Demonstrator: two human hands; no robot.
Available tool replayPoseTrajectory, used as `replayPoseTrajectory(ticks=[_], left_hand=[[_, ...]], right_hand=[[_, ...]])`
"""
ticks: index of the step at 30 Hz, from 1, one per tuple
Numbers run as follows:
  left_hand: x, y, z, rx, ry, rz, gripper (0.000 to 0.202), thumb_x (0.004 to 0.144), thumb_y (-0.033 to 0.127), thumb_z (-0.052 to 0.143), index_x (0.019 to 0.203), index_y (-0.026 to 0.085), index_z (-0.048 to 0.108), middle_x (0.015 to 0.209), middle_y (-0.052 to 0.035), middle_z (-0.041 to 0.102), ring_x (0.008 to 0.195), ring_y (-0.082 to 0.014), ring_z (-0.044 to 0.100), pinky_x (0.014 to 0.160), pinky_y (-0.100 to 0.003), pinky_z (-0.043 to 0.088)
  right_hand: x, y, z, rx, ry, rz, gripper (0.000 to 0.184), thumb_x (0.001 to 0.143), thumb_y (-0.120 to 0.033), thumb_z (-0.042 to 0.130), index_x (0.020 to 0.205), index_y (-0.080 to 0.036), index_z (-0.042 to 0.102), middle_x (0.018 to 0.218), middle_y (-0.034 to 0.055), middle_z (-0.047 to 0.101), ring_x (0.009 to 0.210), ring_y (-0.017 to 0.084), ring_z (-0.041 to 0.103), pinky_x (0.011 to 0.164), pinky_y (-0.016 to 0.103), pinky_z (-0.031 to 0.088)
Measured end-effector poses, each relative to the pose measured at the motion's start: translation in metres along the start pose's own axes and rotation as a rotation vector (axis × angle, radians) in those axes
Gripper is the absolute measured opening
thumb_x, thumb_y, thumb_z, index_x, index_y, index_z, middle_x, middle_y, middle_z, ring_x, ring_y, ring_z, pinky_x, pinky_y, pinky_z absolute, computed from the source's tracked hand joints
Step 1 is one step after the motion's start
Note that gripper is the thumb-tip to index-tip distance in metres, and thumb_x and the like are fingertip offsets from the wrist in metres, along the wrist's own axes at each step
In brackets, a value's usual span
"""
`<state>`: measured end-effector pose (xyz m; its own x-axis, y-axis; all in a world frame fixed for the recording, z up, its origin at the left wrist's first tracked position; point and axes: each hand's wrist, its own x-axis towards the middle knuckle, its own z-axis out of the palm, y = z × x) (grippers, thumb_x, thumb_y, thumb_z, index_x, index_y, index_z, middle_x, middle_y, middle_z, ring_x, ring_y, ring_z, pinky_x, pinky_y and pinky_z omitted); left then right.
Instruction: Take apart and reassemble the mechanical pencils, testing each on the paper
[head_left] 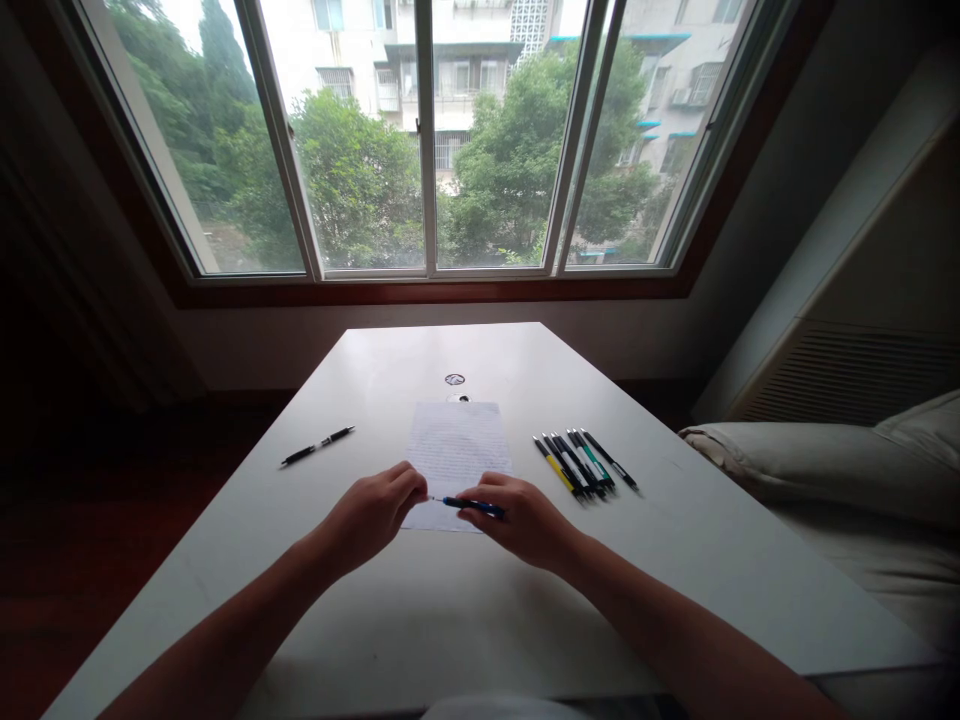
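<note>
My right hand (521, 515) grips a dark blue pen (474, 507) by its barrel, held nearly level over the lower part of a lined sheet of paper (457, 440). From the pen's left end a thin, pale piece points toward my left hand (386, 505). The fingertips of that hand are pinched together right at this thin end; whatever sits between them is too small and covered to make out. Both hands partly hide the sheet's lower corners.
On the white table (360, 620), several pens (574, 465) lie in a row right of the paper. A single black pen (317, 446) lies at the left. Beyond the sheet is a round dark mark (454, 380). A beige sofa (825, 465) stands at the right.
</note>
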<state>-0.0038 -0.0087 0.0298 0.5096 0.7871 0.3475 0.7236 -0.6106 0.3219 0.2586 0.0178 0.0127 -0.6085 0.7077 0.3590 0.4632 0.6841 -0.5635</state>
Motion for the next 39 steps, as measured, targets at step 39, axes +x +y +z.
replayPoseTrajectory(ticks=[39], left_hand=[[0.001,0.002,0.012,-0.061,0.002,0.094,0.015,0.101,0.025,0.049,0.099,0.02,0.062,0.092,-0.0042,0.066,0.077,-0.0139,0.062,0.067,-0.024,0.046]], right_hand=[[-0.002,0.002,0.008,-0.067,-0.031,-0.018,0.022,0.092,-0.04,0.065,0.106,-0.027,0.075,0.09,0.0029,0.072,0.077,0.016,0.066,0.069,0.025,0.044]])
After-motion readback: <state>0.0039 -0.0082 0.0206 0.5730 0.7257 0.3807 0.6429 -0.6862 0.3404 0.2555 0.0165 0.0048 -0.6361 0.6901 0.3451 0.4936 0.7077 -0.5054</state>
